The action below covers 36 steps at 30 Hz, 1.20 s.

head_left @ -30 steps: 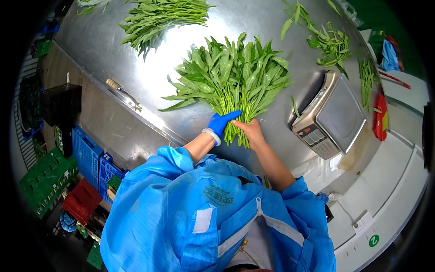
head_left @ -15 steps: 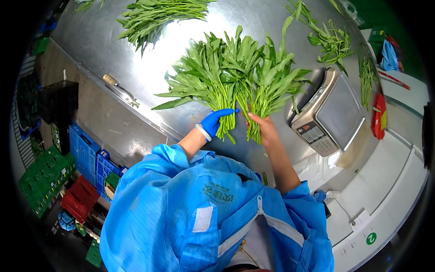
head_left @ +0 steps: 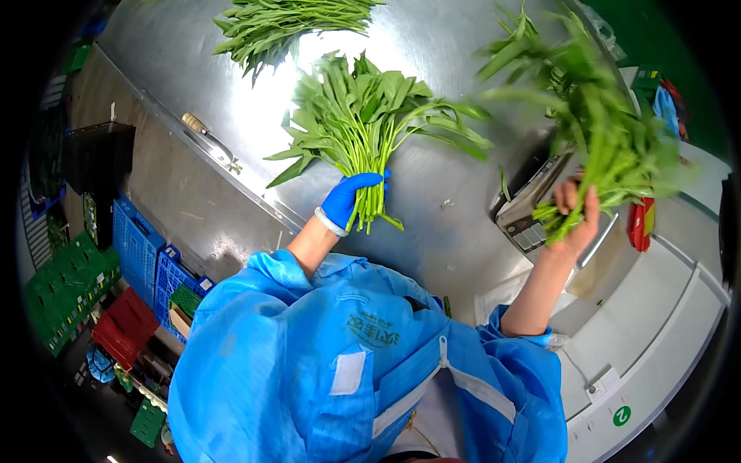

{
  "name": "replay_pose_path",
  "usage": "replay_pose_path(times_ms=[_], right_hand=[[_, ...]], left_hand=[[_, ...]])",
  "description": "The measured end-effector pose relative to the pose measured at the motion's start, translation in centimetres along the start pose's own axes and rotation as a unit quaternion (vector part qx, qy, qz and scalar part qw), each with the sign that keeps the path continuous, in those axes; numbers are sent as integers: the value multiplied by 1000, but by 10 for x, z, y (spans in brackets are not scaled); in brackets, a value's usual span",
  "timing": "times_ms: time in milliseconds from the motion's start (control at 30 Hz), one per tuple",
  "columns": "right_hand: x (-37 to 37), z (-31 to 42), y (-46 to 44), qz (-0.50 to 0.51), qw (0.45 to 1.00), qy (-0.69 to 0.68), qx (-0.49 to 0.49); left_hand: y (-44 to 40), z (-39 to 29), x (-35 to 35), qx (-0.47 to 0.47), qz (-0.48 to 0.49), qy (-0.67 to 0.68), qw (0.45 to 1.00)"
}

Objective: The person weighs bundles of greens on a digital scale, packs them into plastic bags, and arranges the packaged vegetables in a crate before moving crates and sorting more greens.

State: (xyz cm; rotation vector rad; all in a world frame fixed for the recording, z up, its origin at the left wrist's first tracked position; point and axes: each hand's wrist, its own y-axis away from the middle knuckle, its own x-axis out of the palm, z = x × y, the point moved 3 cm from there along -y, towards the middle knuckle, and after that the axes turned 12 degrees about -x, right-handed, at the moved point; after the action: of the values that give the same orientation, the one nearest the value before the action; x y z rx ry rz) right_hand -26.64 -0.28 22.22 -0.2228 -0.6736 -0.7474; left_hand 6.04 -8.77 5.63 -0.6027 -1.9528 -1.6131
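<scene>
My left hand (head_left: 349,202), in a blue glove, is closed round the stems of a leafy bunch of water spinach (head_left: 363,123), its leaves fanned out over the metal table (head_left: 440,255). My bare right hand (head_left: 575,220) grips another bunch of water spinach (head_left: 617,147) by its stems. That bunch hangs over the weighing scale (head_left: 526,228) and is blurred by motion; it hides most of the scale's pan. I cannot tell whether the leaves touch the pan.
More water spinach (head_left: 285,27) lies at the table's far side. A wooden-handled blade (head_left: 207,135) rests near the left edge. Blue crates (head_left: 139,243), a green crate (head_left: 73,285) and a red crate (head_left: 126,328) stand at the left. A red object (head_left: 641,224) lies right of the scale.
My right hand has moved right with its bunch, away from the left one and over the scale. My left hand has shifted slightly left, still holding its bunch.
</scene>
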Motion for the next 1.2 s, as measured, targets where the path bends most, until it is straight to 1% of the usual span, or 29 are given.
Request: replay_pose_path(times_ms=[33,100,167,200,233,267,300,333,367,400,433,500,600,700,800,900,1000,1100,1133,1200], right_hand=[[8,6,-4,26,999,-42,-16],[23,4,-5,25,998,-43,-36],[17,-19,3,-3,998,66,-13],[14,-38,13,-22,996,84,21],[12,-65,28,-42,992,67,98],[13,-89,42,-49,977,173,113],[8,-116,59,-57,956,218,189],[-6,-148,78,-54,945,223,234],[-24,-175,97,-45,919,220,325],[-38,-197,116,-35,885,214,413],[-40,-206,128,-44,884,191,424],[-48,-215,137,-78,899,200,381],[-37,-201,128,-109,890,156,413],[-66,-216,130,-113,868,206,437],[-64,-217,125,-57,871,278,401],[-44,-202,113,26,869,389,305],[-40,-179,106,48,881,437,176],[-50,-177,94,20,957,232,173],[-53,-178,91,-31,958,162,236],[-92,-193,91,-83,925,185,321]], left_hand=[[-2,-1,-1,-1,5,5,1000],[-6,0,-7,-3,15,23,1000],[-2,1,2,15,16,20,1000],[-3,4,4,18,19,17,1000],[-5,6,6,19,22,13,999],[-10,12,6,2,6,30,1000],[-19,21,1,-37,17,36,999],[-32,31,-10,-75,28,41,996],[-42,42,-19,-112,39,47,992],[-51,52,-22,-124,7,78,989],[-49,52,-21,-122,12,44,991],[-49,52,-19,-108,-1,58,992],[-48,49,-17,-116,-3,62,991],[-48,48,-10,-97,-31,27,994],[-58,53,-12,-67,-50,1,997],[-60,56,-14,-34,-66,-8,997],[-51,50,-7,-43,-38,18,998],[-55,54,-21,-73,-33,30,996],[-54,53,-23,-98,-43,11,994],[-58,55,-22,-75,-59,6,995]])
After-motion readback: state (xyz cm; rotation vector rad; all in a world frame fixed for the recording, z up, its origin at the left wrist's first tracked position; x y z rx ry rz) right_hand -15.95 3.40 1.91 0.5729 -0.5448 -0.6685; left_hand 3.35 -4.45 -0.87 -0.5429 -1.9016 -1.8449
